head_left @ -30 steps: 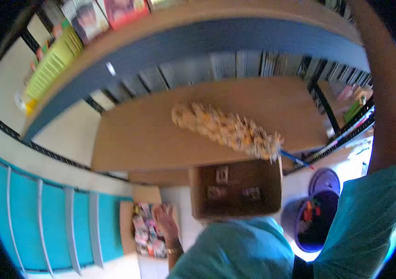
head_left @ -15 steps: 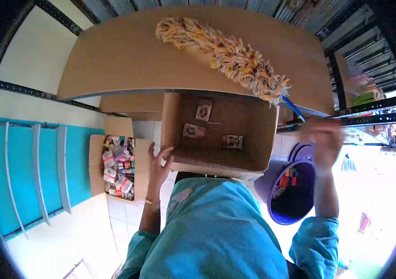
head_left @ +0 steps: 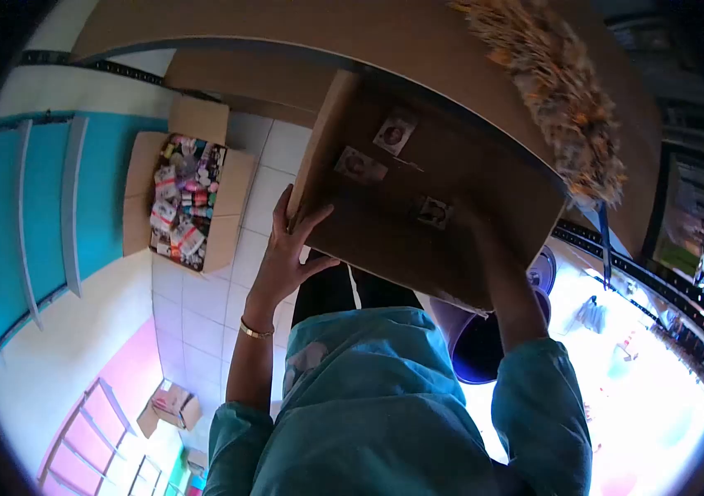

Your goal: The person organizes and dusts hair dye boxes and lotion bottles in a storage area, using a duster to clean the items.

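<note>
While the cardboard box [head_left: 451, 248] is tilted up in front of the person's chest, its open side faces the camera and its top edge sits just under the wooden shelf [head_left: 286, 33]. The left hand [head_left: 290, 248] presses on the box's left wall near the lower corner, fingers spread upward along the cardboard and thumb hooked beneath the rim, so its grip is closed on the box. The right hand [head_left: 478, 240] reaches up to the box's right part and lies in shadow against the cardboard; whether its grip is closed or open cannot be told. Inside the box, 3 small picture cards [head_left: 394, 132] lie flat on the inner face, well apart from each other. On the shelf above lies a yellow-and-brown duster [head_left: 563, 91], its blue handle [head_left: 604, 231] hanging past the shelf edge beside the box. Below, on the tiled floor, 1 open carton [head_left: 133, 198] is packed with colourful small packets, and a purple bucket [head_left: 484, 347] stands beneath the right forearm.
</note>
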`<state>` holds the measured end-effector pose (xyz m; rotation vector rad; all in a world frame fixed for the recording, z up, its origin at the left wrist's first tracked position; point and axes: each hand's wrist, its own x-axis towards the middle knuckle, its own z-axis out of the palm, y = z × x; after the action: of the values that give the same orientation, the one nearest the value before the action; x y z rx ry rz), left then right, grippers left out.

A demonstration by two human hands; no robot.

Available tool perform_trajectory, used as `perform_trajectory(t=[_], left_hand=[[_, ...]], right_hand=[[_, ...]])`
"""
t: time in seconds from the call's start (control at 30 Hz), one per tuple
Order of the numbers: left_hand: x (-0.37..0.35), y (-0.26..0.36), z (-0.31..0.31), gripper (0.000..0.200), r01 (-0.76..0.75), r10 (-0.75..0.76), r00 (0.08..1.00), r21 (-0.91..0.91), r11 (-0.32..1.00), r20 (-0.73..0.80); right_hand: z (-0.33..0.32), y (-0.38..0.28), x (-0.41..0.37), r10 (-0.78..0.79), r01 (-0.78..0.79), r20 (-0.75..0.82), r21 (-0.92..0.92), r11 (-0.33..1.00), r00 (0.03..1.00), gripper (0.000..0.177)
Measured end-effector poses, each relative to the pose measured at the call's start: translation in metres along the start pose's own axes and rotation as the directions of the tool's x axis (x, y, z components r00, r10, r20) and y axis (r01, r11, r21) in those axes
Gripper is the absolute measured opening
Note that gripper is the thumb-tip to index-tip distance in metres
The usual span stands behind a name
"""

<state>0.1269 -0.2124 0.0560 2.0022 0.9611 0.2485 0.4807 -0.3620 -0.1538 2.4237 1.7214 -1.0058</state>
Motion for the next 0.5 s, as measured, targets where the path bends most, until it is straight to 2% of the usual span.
perform_trajectory(t=[0.2,0.27,0.3,0.33,0.37,0.43,0.47,0.5], left_hand=[[-0.001,-0.004,0.007,0.068,0.089,-0.089,0.995,-0.013,0.996,-0.038],[0.000,-0.003,0.007,0.067,0.107,-0.107,0.993,-0.007,0.994,-0.045],[0.000,-0.005,0.007,0.068,0.096,-0.096,0.994,-0.009,0.995,-0.059],[-0.001,-0.008,0.009,0.069,0.083,-0.084,0.994,-0.014,0.996,-0.067],[-0.001,-0.008,0.011,0.070,0.070,-0.071,0.994,-0.022,0.997,-0.079],[0.000,-0.006,0.009,0.071,0.081,-0.084,0.994,-0.036,0.996,-0.072],[-0.001,-0.002,0.008,0.071,0.082,-0.085,0.994,-0.041,0.996,-0.068],[-0.004,0.004,0.006,0.071,0.091,-0.083,0.994,0.114,0.989,-0.066]], right_hand=[[0.046,-0.003,0.006,0.086,-0.090,-0.097,-0.034,0.995,0.992,0.039],[0.056,0.000,0.007,0.062,-0.073,-0.149,-0.068,0.995,0.987,0.040],[0.050,-0.013,0.001,-0.045,0.006,-0.172,-0.220,0.976,0.984,0.039],[0.065,-0.001,0.005,0.110,-0.097,-0.114,0.112,0.989,0.987,0.037],[0.087,0.027,0.017,0.235,-0.209,-0.011,0.418,0.884,0.972,0.036],[0.078,0.032,0.024,0.277,-0.286,0.100,0.539,0.792,0.956,0.034],[0.068,0.029,0.023,0.237,-0.251,0.084,0.400,0.882,0.968,0.033],[0.045,0.010,0.018,0.185,-0.196,0.064,0.298,0.934,0.981,0.033]])
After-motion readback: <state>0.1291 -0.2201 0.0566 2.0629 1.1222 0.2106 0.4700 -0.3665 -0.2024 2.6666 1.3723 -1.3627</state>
